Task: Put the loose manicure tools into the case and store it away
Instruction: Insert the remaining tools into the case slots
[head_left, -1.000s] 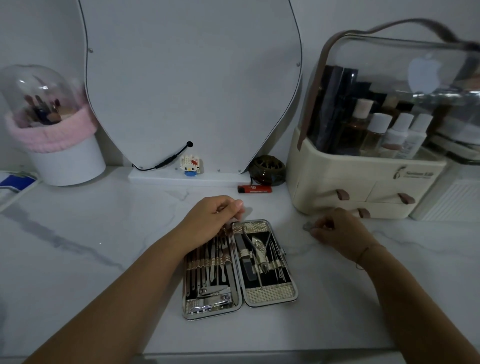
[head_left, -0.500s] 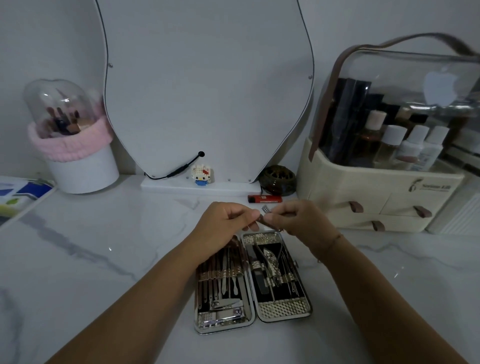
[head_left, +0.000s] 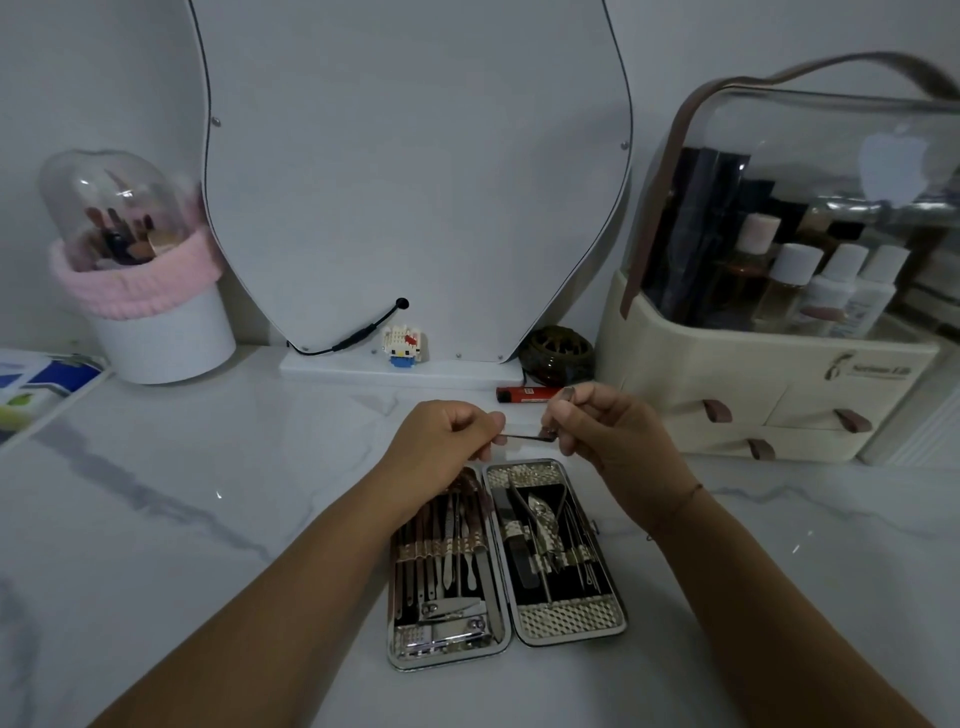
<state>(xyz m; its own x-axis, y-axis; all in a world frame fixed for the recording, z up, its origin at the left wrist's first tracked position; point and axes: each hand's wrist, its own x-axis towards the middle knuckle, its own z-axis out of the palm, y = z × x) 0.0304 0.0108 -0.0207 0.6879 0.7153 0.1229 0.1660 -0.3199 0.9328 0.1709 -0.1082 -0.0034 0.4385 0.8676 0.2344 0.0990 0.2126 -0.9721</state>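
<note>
Since 1 s ago: right hand (head_left: 613, 441) has been lifted off the counter (head_left: 208, 519) to the right of the case and brought in to the middle. Left hand (head_left: 447, 441) has been raised from the case's far edge. Both are now held close together above the far end of the case (head_left: 569, 619).

Manicure tool (head_left: 524, 437): thin, metal, held roughly level in the air between the two hands, not yet in the case. Its left end is pinched by the left hand's curled fingers and thumb. Its right end is pinched by the right hand's fingertips. Tool type cannot be told; it is too small and partly covered by fingers.

Case: laid open and flat on the counter, both halves facing up, hinge running away from the camera. Left half is filled with a row of slim tools under an elastic band, with clippers at the near end. Right half is loaded with a dark file, a pair of nippers and several thin probes. Far end of the left half is covered by the left wrist.

Behind the hands, a red lighter (head_left: 524, 395) is laid flat on the counter, just in front of the mirror (head_left: 415, 156) base. A small block figure (head_left: 404, 348) is set on that base. A cream organiser (head_left: 727, 364) with bottles is placed at right, a white brush holder (head_left: 166, 343) with a pink band at left. Both are well apart from the case.
</note>
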